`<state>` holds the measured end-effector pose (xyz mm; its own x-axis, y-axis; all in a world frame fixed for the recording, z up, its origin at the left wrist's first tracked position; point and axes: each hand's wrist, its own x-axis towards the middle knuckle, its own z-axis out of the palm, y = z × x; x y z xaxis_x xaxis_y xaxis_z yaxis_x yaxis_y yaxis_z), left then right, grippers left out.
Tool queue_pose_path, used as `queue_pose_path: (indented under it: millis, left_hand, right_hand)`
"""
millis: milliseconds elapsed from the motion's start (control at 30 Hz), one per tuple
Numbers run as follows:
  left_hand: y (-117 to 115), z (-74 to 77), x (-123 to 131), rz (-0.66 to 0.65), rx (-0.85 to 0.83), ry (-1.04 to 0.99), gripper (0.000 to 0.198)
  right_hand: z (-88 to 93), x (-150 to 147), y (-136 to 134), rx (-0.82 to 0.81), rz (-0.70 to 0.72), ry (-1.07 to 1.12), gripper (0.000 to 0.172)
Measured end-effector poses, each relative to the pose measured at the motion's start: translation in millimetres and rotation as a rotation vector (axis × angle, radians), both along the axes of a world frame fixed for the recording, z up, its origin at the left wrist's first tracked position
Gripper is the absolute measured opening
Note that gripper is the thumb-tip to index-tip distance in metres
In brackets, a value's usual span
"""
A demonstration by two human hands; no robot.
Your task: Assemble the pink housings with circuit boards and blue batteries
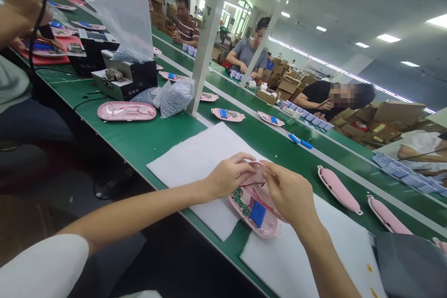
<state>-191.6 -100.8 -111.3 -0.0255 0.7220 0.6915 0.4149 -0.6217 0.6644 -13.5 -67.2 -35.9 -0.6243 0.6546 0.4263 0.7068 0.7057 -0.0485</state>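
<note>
The left hand [228, 176] and right hand [289, 195] hold a pink plastic shell [244, 221] up on one side, fingers [244, 160] curled on its rim, so the blue battery [258, 214] shows. It rests on the green bench [157, 144] between white foam sheets [206, 172], maybe to stop scratches.

We face long green benches [139, 139], white posts [209, 32] rising between them, flat ceiling lights [387, 37] overhead, bright windows [237, 11] at the far end, stacked cardboard boxes [398, 114] along the right
</note>
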Motion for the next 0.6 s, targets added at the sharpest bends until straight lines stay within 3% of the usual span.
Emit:
queue_pose_path:
  millis: [67, 200, 267, 400, 600]
  left_hand:
    - [0, -3.1, 2, -0.039, -0.063, -0.136, 0.015]
    - [2, 1.5, -1, -0.199, -0.452, -0.489, 0.044]
    - [5, 4.4, -4, -0.221, -0.571, -0.562, 0.042]
    - [10, 4.4, -7, -0.185, -0.654, -0.623, 0.039]
    - [6, 13.0, -3, -0.212, -0.669, -0.55, 0.045]
  right_hand:
    - [2.1, -1, 3, -0.076, -0.034, 0.031, 0.035]
    - [2.9, -3, 9, -0.184, -0.119, 0.05, 0.032]
    - [0.9, -5, 11, -0.231, -0.124, 0.041, 0.03]
    - [-7.5, -9, 16, -0.307, -0.083, 0.036, 0.028]
    - [-12.5, -25, 12, -0.295, -0.144, 0.021, 0.018]
